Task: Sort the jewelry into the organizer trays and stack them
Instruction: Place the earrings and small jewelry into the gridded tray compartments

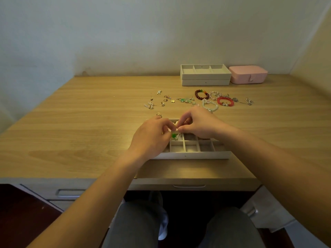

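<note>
Nearest to me are grey-trousered knees (136, 226) under the counter's (80, 122) front edge, with a drawer handle (189, 186) just above them. Both forearms reach forward over the counter and meet above the gridded organizer tray (193, 154), which sits close to the front edge. The left hand (152, 136) hovers over the tray's left side with fingers curled, and the right hand (198, 122) comes in from the right. Each grip is narrow, and the fingertips of both pinch the same small pale piece of jewelry (176, 124) between them, above the tray's rear-left cells. I cannot tell what kind of piece it is. Below it, a green-beaded piece (173, 135) lies in one of the tray's left compartments. Just behind the left hand a gold ring (159, 114) lies on the wood. Farther back, loose earrings (161, 101) are scattered. To their right lie a dark brown bead bracelet (202, 94), a pale bead bracelet (210, 105) and a red bracelet (225, 101), close together. At the far edge, against the wall, two more organizer trays (205, 74) stand stacked, with a closed pink jewelry box (248, 74) just beside them on the right.
</note>
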### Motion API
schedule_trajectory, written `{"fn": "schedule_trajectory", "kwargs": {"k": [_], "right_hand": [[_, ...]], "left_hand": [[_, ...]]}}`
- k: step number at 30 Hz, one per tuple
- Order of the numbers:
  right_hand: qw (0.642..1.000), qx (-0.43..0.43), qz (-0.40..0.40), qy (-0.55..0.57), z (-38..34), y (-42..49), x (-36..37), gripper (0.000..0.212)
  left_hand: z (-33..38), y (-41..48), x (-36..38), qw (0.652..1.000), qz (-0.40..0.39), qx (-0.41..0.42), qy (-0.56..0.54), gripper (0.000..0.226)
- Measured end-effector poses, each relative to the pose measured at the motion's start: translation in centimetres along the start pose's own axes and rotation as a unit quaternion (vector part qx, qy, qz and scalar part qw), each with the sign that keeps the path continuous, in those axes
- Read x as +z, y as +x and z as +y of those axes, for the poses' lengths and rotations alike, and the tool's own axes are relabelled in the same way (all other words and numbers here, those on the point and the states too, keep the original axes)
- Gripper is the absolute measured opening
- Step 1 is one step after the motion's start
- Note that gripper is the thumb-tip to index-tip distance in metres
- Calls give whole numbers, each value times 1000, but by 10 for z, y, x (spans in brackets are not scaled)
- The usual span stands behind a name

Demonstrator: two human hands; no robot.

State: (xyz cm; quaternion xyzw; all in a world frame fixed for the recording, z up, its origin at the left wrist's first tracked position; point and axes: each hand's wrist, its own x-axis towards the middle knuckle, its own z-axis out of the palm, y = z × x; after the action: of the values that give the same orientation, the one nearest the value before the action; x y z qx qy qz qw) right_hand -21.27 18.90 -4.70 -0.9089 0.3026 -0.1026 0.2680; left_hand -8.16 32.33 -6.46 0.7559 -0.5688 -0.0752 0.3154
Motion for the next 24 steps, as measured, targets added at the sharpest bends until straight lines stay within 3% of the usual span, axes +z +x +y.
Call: {"fn": "schedule_trajectory", "kwargs": {"k": [14, 24], "right_hand": [[997, -34, -66, -35, -3, 2, -5, 6], [997, -16, -59, -49, -8, 3, -2, 11]], "left_hand": [[-9, 2, 1, 1000, 1, 6, -24, 26], [-8, 3, 3, 1000, -2, 19, 9, 24]]}}
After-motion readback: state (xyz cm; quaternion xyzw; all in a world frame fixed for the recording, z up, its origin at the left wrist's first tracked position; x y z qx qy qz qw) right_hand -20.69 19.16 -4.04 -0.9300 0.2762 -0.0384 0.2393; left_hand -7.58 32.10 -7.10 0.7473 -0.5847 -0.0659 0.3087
